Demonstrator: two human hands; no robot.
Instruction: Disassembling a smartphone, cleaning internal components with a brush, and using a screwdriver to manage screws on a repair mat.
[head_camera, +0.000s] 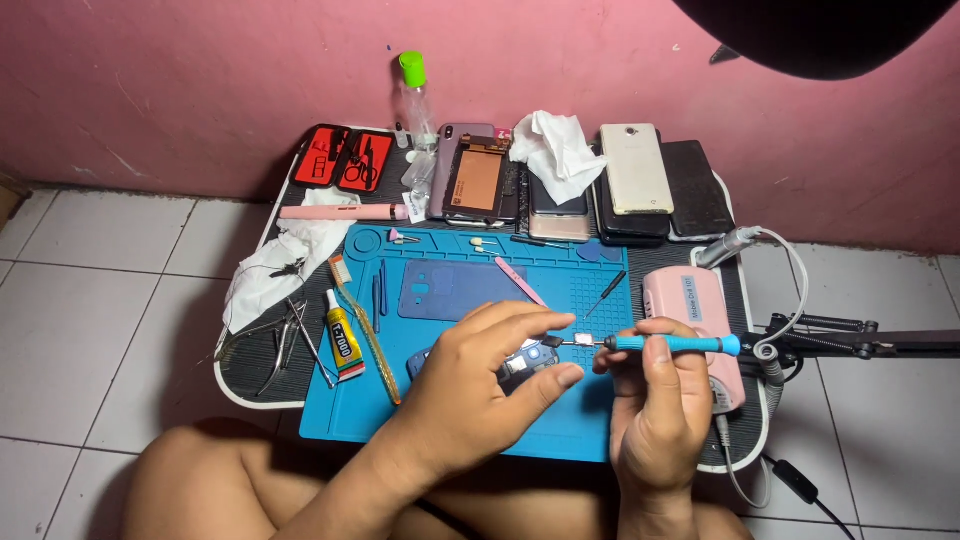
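Blue screwdriver (672, 344) pinched in right hand (655, 410) fingers; left hand (480, 385) fingers clamp the phone (525, 358).

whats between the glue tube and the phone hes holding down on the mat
In the head view, a long ruler-like strip lies slanted on the blue mat between the glue tube and the phone under the left hand. Otherwise bare mat.

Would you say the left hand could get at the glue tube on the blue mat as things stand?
Probably yes: the glue tube lies uncovered just left of the left hand, but that hand is pinning the small phone part.
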